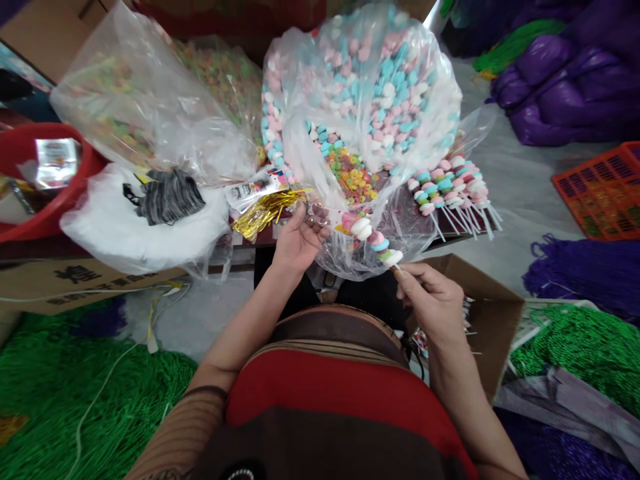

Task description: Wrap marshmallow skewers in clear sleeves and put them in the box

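My right hand [433, 297] pinches the stick of a marshmallow skewer [376, 240], whose pink, white and blue pieces point up and left. My left hand [299, 241] is closed on the edge of a clear plastic bag [345, 257], right beside the skewer's tip. Inside that bag lies a heap of coloured ring candies [350, 175]. Behind it stands a big clear bag of pastel marshmallows [370, 80]. Several finished skewers [453, 190] lie in a row to the right, sticks pointing outward.
Gold twist ties [263, 212] lie left of my left hand. A white bag [145, 223] and a red tub [47, 180] sit at the left, a cardboard box [493, 313] by my right arm. Green and purple bundles [590, 333] cover the floor; an orange crate [603, 193] is at the right.
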